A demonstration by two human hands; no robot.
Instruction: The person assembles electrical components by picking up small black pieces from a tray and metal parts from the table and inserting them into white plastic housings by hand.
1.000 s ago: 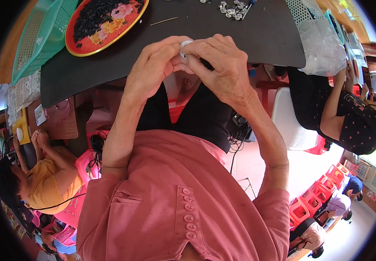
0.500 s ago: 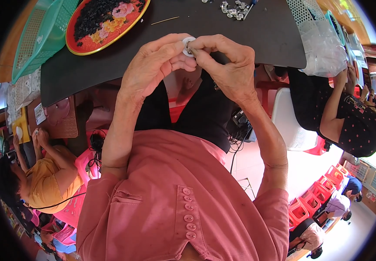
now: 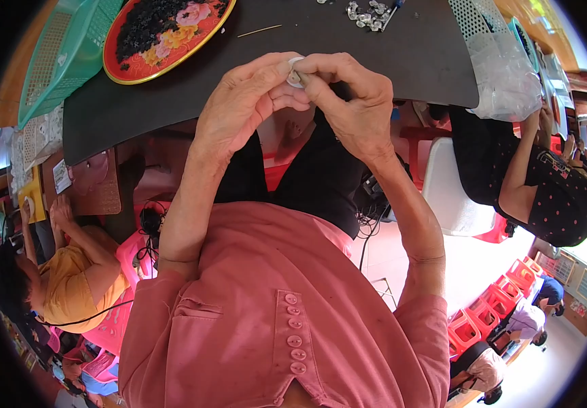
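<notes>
My left hand [image 3: 242, 102] and my right hand [image 3: 354, 105] meet at the near edge of a dark table mat [image 3: 348, 58]. Together their fingertips pinch a small white round part [image 3: 295, 73]. Both hands are closed on it, thumbs and forefingers pressed against its rim. Beyond them on the mat lies a cluster of small clear and metal pieces [image 3: 368, 13]. A thin wooden stick [image 3: 259, 30] lies on the mat above my left hand.
A red round tray [image 3: 164, 34] with flowers holds dark small bits at upper left, beside a green plastic basket [image 3: 62, 58]. A clear plastic bag [image 3: 504, 75] lies at upper right. Other people sit at left [image 3: 69, 272] and right [image 3: 545, 190]. Red stools [image 3: 490, 313] stand lower right.
Both hands have lifted slightly toward the table together, still pinching the white part; my right fingers have shifted over its top.
</notes>
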